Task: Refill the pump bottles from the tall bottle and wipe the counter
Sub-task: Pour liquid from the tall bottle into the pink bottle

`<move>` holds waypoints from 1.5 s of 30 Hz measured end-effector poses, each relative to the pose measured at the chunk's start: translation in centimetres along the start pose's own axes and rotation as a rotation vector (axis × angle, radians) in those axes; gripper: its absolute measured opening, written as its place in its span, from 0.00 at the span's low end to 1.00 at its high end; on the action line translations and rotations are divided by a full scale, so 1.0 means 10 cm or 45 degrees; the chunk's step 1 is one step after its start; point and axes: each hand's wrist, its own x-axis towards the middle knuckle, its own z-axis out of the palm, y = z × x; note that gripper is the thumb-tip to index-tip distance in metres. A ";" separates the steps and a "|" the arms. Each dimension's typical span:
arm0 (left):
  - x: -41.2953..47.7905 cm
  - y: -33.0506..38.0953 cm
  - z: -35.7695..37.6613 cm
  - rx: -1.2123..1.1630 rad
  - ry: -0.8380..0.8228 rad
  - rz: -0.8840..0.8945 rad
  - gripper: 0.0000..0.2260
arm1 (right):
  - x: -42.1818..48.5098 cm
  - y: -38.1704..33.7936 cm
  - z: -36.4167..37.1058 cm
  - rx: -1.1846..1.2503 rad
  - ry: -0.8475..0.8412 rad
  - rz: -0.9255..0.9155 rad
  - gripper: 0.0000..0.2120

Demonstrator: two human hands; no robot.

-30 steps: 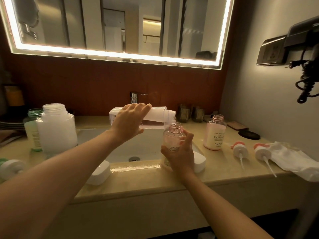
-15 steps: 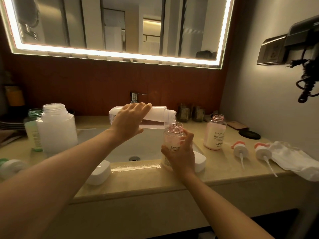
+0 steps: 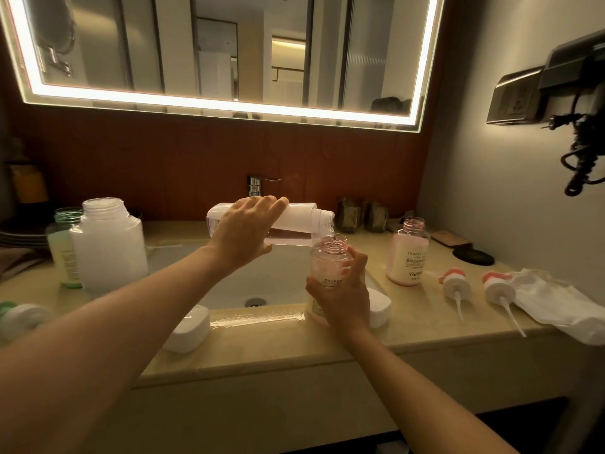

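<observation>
Refill step underway: left hand [image 3: 244, 229] grips the tall bottle [image 3: 294, 224] tipped near level, mouth touching the open neck of the pump bottle [image 3: 327, 270], which the right hand [image 3: 340, 290] holds upright at the sink's [image 3: 281, 280] front edge. Next, I judge, a slow righting to avoid dripping onto the counter [image 3: 425, 309].

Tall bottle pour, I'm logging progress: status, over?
Left hand grips tall bottle, tipped near level. Right hand holds pink pump bottle upright, tall bottle's mouth right over its open neck. Nothing between them.
</observation>
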 end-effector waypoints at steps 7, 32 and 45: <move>0.01 0.00 0.00 0.011 -0.008 0.000 0.39 | 0.00 0.01 0.00 0.007 0.010 -0.009 0.40; 0.02 -0.01 -0.03 0.008 -0.022 0.011 0.38 | 0.00 0.02 0.00 0.015 -0.013 0.001 0.40; 0.03 -0.02 -0.03 0.010 -0.021 0.018 0.38 | 0.00 0.01 -0.01 0.011 -0.022 0.006 0.39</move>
